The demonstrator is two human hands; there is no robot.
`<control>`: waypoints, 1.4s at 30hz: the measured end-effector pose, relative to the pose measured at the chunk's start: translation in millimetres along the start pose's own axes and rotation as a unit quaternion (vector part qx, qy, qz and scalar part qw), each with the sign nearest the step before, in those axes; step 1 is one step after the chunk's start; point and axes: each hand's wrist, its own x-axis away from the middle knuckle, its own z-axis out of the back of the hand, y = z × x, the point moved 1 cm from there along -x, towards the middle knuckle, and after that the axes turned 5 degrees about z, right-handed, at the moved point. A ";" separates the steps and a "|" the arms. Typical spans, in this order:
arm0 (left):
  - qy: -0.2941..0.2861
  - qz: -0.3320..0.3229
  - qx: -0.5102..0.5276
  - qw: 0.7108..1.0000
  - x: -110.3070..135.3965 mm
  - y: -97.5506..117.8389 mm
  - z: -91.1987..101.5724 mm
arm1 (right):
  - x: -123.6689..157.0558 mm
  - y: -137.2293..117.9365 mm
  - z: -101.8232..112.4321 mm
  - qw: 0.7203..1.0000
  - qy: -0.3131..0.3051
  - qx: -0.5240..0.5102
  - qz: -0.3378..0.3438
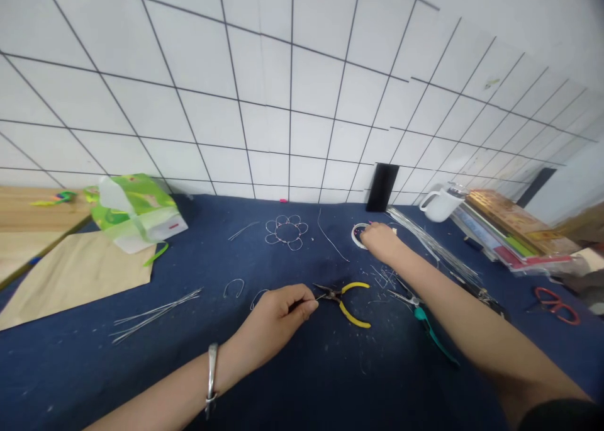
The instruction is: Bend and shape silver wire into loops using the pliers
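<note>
My left hand (278,314) rests on the dark blue cloth (302,368) with its fingers curled in a pinch on something small that I cannot make out. Its fingertips almost touch the nose of the yellow-handled pliers (346,300), which lie flat. My right hand (381,241) reaches far forward, fingers curled down onto a small white roll (357,235), perhaps tape. A wire flower (285,231) lies behind the pliers. Teal-handled pliers (425,321) lie under my right forearm.
Straight wire bundles lie at the left (155,311) and right (431,245), with bent wire loops (234,286) between. A green-and-white bag (134,214), brown paper (75,274), white mug (441,203), stacked books (512,229), red scissors (557,304) and a black block (381,187) ring the cloth.
</note>
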 end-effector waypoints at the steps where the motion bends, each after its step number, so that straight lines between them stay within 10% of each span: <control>1: 0.003 -0.001 0.000 1.000 0.3 0.8 0.6 | -2.6 -0.3 -0.9 1.000 0.002 -0.010 -0.004; 11: 0.004 -0.022 -0.026 0.999 -0.7 0.6 0.1 | 8.7 13.5 21.8 0.962 0.061 -0.259 -0.064; 17: -0.002 -0.031 -0.035 0.999 -0.1 1.2 -1.6 | 71.5 -65.7 14.3 0.856 0.088 -0.506 -0.057; 18: -0.001 -0.035 -0.037 0.999 1.0 1.8 -2.3 | 82.7 -83.1 10.4 0.821 0.091 -0.561 -0.060; 21: 0.002 -0.050 -0.040 0.998 5.4 4.5 -5.0 | 106.9 -128.0 0.2 0.431 0.014 -0.901 -0.051; 24: 0.004 -0.058 -0.040 0.998 9.4 7.9 -7.1 | 113.6 -150.0 -4.6 0.253 -0.036 -0.966 -0.051; 42: -0.011 -0.061 -0.115 0.991 1.3 -5.7 -29.2 | 100.6 -150.1 -12.2 0.225 0.037 -0.971 -0.071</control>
